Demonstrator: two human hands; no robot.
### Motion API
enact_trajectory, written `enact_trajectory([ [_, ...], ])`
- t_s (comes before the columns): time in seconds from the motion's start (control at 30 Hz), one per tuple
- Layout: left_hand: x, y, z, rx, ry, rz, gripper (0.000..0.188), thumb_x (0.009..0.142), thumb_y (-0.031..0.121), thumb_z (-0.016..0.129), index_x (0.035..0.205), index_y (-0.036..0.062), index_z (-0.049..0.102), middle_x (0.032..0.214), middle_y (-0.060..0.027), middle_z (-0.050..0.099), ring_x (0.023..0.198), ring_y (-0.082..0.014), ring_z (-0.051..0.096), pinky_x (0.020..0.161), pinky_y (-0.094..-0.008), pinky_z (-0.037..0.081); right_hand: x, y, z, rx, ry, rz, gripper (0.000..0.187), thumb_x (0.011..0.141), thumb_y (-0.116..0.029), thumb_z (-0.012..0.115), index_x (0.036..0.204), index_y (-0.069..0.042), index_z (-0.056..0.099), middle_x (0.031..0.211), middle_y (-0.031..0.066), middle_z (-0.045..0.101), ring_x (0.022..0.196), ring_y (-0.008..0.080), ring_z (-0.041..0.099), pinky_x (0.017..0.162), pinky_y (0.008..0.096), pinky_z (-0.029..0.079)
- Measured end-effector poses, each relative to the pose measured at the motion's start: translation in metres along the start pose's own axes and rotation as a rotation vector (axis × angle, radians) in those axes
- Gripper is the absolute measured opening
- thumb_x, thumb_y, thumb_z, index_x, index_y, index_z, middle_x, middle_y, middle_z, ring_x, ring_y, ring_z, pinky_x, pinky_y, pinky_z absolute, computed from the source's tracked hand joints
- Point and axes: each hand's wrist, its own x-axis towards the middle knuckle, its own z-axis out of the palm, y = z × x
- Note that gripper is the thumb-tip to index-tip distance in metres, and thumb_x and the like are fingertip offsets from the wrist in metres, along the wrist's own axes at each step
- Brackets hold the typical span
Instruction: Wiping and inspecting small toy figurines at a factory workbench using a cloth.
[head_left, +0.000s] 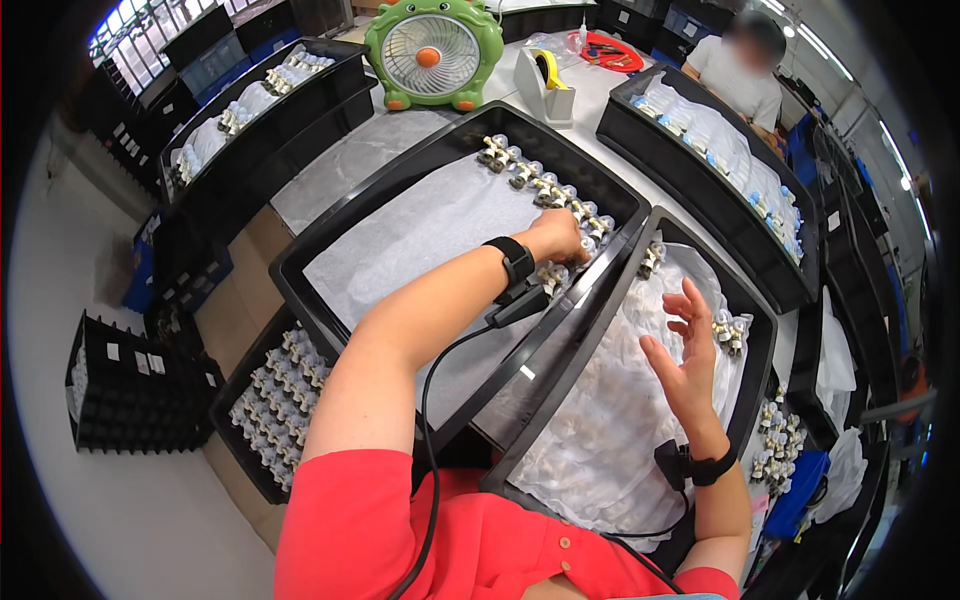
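Small clear-topped parts point(545, 188) are lining the right side of the paper-lined black tray point(580, 158). Among them the left hand point(560, 238) is bending its fingers downward, hiding any grip; whether it is holding one, I cannot tell. The right hand point(690, 350) is hovering open above wrinkled film point(600, 420), which is blurring what lies beneath.
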Motion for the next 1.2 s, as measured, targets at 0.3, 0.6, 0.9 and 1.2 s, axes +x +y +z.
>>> enact_trajectory([
  [0.3,0.0,-0.002,0.008,0.231,0.158,0.114,0.037,0.059,0.027,0.082,0.084,0.0028,0.07,0.079,-0.0143,0.068,0.073,-0.0235,0.067,0.069,-0.0317,0.052,0.001,-0.001,0.001,-0.018,-0.018,0.019,0.067,0.074,-0.008,0.07,0.134,-0.007,0.04,0.115,0.0106,0.055,0.103,0.0189,0.055,0.084,0.0313,0.044],
  [0.6,-0.009,0.001,0.002,0.261,0.182,0.174,0.053,0.059,0.034,0.08,0.099,0.0015,0.065,0.095,-0.0183,0.066,0.089,-0.031,0.064,0.078,-0.0354,0.05,0.0,-0.001,0.0,0.003,-0.035,0.034,0.063,0.075,-0.007,0.069,0.132,-0.007,0.043,0.111,0.01,0.058,0.1,0.0183,0.057,0.084,0.0308,0.045],
  [0.9,-0.052,-0.003,-0.029,0.396,-0.147,0.094,0.052,0.063,0.036,0.079,0.096,-0.0004,0.061,0.089,-0.0175,0.066,0.083,-0.0278,0.064,0.071,-0.035,0.05,0.001,0.0,-0.001,0.025,-0.038,0.063,0.061,0.076,-0.006,0.069,0.131,-0.006,0.044,0.109,0.0088,0.059,0.095,0.017,0.058,0.083,0.0301,0.046],
  [1.2,-0.054,-0.008,-0.023,0.35,-0.213,0.164,0.038,0.065,0.022,0.079,0.092,0.0004,0.063,0.082,-0.0132,0.067,0.073,-0.0225,0.065,0.064,-0.0325,0.051,0.0,0.0,0.002,0.04,-0.055,0.088,0.06,0.076,-0.005,0.068,0.131,-0.006,0.044,0.107,0.0079,0.059,0.094,0.0157,0.058,0.082,0.029,0.046],
])
